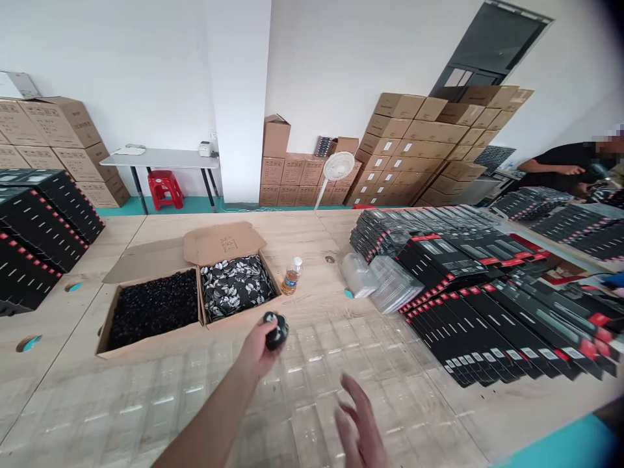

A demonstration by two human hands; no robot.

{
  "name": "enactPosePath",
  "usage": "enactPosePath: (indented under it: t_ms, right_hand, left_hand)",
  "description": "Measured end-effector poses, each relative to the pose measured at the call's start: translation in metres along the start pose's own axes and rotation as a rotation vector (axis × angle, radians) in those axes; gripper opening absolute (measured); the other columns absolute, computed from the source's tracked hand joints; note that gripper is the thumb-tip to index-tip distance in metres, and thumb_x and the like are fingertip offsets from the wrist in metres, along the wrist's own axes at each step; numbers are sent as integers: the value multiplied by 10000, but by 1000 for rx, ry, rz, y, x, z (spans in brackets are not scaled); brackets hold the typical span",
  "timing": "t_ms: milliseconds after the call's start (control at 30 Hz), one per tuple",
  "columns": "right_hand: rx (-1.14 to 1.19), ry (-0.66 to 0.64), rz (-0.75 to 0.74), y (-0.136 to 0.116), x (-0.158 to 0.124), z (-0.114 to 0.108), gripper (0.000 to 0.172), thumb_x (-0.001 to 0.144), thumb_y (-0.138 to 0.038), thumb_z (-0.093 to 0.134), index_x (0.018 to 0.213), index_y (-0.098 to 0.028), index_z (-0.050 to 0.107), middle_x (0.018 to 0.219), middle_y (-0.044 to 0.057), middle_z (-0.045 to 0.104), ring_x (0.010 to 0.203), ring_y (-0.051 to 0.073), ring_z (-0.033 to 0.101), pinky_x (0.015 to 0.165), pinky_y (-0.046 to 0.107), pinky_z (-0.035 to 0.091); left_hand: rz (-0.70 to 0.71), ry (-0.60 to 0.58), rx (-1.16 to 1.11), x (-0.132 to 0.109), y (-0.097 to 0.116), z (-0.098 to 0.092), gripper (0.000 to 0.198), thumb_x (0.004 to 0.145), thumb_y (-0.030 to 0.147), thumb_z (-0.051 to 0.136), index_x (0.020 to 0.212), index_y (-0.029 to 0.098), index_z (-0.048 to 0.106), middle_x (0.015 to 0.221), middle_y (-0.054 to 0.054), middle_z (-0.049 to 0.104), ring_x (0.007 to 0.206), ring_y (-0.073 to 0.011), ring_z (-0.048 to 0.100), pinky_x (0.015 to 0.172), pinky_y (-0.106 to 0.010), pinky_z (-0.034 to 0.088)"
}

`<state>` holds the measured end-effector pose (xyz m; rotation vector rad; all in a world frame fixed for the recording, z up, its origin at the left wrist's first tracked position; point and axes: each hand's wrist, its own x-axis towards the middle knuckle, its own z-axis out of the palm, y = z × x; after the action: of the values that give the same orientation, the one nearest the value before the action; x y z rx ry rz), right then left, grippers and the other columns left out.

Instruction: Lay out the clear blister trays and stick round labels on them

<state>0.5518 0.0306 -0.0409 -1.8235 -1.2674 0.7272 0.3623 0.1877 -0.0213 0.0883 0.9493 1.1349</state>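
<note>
The left hand [256, 348] has its fingers [267, 327] clamped on a small black rounded item [277, 331], its form likely hidden by the grip, above clear plastic trays [302, 390] near the table's [73, 312] front edge. The right hand [361, 422] is empty, fingers apart. Toward the far edge, a carton of black pieces [151, 309] and a carton of patterned pieces [236, 286] stand full; black boxes [487, 325] are stacked along the right edge.

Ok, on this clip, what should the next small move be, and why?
Probably lower the small black rounded item held in the left hand into a cavity of the clear plastic blister tray beneath it. It already hangs over the tray, and the open right hand seems free to steady the tray.
</note>
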Motion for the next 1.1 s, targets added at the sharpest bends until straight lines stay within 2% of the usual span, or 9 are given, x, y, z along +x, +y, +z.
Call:
enactPosePath:
  t_ms: [100,200,300,400,567,700,800,967,1100]
  right_hand:
    - [125,-83,-217,-49,24,22,596,914,-515,475,1444,-253,396,1466,113,466,1227,275,557,1000,445,510]
    - [162,-155,-294,-72,20,28,436,921,-446,485,1281,-218,576,1291,105,622,1186,253,585,1032,419,479]
    - [159,-187,-348,-65,-6,22,363,944,-408,444,1188,-220,635,1199,92,670,1114,236,621,993,393,497]
    - [113,-191,-444,-49,-36,15,355,960,-383,394,1172,-226,632,1162,92,676,1065,235,629,939,400,510]
    - [134,-356,-498,-41,-83,23,290,942,-389,409,994,-222,641,994,78,695,928,239,638,839,391,508]
    - [258,-609,-370,-46,-130,42,246,910,-370,435,963,-218,621,926,62,706,873,229,655,775,347,511]
    - [233,-746,-372,-53,-167,54,247,891,-337,435,937,-223,649,926,57,713,873,235,657,777,350,501]
    - [365,-816,-417,-69,-211,78,244,878,-394,504,852,-218,671,867,57,711,811,229,652,733,340,510]
    - [512,-902,-281,-95,-254,126,244,810,-446,623,833,-208,673,810,57,708,789,239,653,720,341,527]
  left_hand:
    - [-136,-69,-72,-58,-49,7,202,780,172,672,980,188,651,826,-42,702,656,-145,654,545,-222,497]
    - [-142,-114,-139,-108,-80,7,158,798,258,660,920,158,676,850,-69,715,772,-185,678,661,-257,535]
    - [-119,-84,-186,-145,-98,2,222,845,321,612,932,134,694,959,-109,727,919,-218,680,810,-283,538]
    - [-96,-41,-207,-172,-113,-9,285,878,374,580,997,143,698,1033,-109,727,996,-226,672,869,-291,529]
    - [71,93,-226,-212,-135,-48,293,874,392,598,1003,150,699,1018,-106,738,1039,-232,664,879,-297,531]
    - [222,219,-230,-251,-146,-90,222,883,325,586,918,140,703,923,-107,747,1017,-235,674,864,-302,536]
    - [278,274,-285,-280,-148,-116,257,904,348,554,940,142,704,909,-109,748,1011,-240,678,857,-317,543]
    - [349,310,-400,-317,-139,-148,291,918,375,536,936,143,710,952,-111,749,1007,-240,679,849,-328,552]
    - [491,250,-473,-342,-120,-200,276,884,375,606,951,132,719,986,-125,746,1015,-250,676,846,-332,554]
